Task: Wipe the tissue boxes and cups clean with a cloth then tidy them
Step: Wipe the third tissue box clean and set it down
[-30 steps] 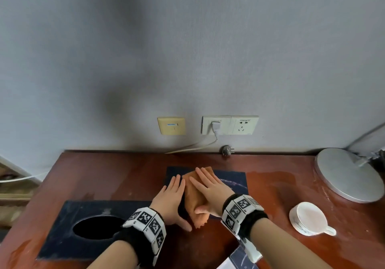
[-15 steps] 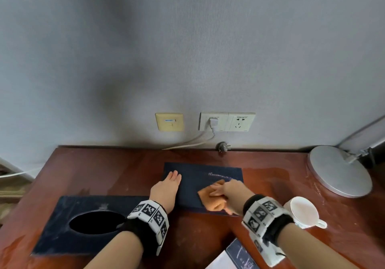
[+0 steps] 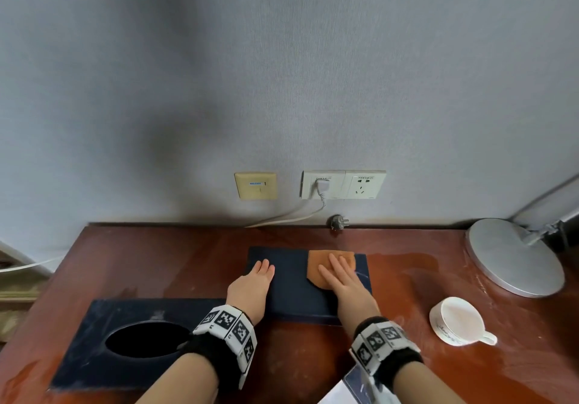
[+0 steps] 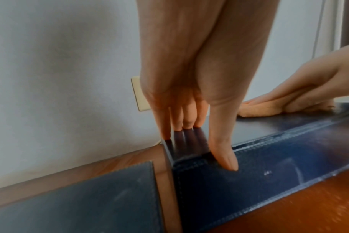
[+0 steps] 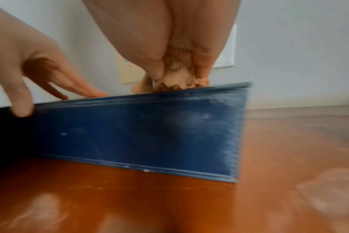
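Note:
A dark blue tissue box [image 3: 291, 291] lies mid-table, plain side up. My left hand [image 3: 250, 284] rests flat on its left end, fingers straight on top and thumb down the front face [image 4: 269, 181]. An orange cloth [image 3: 316, 269] lies on the box's far right part, pressed down by my right hand [image 3: 344, 281] with straight fingers. In the right wrist view the cloth [image 5: 177, 78] bunches under the palm at the box's top edge [image 5: 139, 134]. A second blue tissue box [image 3: 94, 341] with an oval opening lies near left. A white cup [image 3: 460, 319] sits on a saucer at right.
A round grey lamp base [image 3: 513, 256] stands at the back right. A loose plug [image 3: 337, 222] and a white cable lie along the wall under the sockets. A paper or booklet [image 3: 351, 388] pokes over the near edge. The red-brown tabletop shows wet streaks.
My right hand slid the cloth from the box's middle to its near right, then up to the far right edge, fingers now straight. The left hand stayed on the left end.

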Available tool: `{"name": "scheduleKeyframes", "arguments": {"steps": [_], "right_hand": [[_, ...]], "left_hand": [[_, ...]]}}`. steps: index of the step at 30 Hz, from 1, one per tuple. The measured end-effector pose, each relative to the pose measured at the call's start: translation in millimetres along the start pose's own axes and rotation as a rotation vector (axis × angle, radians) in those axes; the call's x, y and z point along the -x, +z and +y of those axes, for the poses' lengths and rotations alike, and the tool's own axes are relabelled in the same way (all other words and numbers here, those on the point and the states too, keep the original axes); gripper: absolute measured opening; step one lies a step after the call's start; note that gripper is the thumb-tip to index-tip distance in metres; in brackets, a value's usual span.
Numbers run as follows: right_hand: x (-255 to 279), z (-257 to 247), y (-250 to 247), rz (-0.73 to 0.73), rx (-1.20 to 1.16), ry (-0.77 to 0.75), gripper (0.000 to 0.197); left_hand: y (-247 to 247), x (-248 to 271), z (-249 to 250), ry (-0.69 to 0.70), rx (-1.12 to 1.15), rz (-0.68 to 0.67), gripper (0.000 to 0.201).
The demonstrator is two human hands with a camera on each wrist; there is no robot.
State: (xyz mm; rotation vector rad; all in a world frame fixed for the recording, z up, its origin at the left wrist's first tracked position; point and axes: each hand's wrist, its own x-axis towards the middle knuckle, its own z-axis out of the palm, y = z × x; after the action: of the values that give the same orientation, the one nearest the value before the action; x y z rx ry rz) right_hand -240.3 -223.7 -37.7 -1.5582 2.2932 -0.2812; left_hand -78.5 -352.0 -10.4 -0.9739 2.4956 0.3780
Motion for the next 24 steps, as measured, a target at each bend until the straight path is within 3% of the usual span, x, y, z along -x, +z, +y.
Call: {"name": "scheduleKeyframes", "arguments": {"steps": [6, 10, 12, 14, 17, 20, 24], "right_hand": [[2, 23, -27, 0.105, -0.046, 0.234, 0.074], [11, 4, 7, 0.042, 0.019, -0.006, 0.082], [20, 13, 19, 0.025, 0.034, -0.02, 0.092], [22, 26, 15, 0.172, -0.055, 0.018, 0.087], [22, 54, -7, 0.1, -0.267, 0.281, 0.066], [19, 81, -19, 0.181, -0.582, 0.511, 0.049], [23, 83, -21, 0.153, -0.871, 0.474, 0.049]], "left_hand": [[1, -1, 3, -0.004, -0.025, 0.004, 0.087], [1, -1, 3, -0.004, -0.035, -0.004, 0.087], [1, 1, 2, -0.009, -0.029, -0.007, 0.087], [-1, 2, 2, -0.003, -0.046, -0.027, 0.086], [-6, -3, 8, -0.02, -0.092, -0.054, 0.09], [-9, -9, 24, -0.006, -0.128, -0.061, 0.104], [-7, -25, 50, 0.145, -0.138, -0.025, 0.116]]}}
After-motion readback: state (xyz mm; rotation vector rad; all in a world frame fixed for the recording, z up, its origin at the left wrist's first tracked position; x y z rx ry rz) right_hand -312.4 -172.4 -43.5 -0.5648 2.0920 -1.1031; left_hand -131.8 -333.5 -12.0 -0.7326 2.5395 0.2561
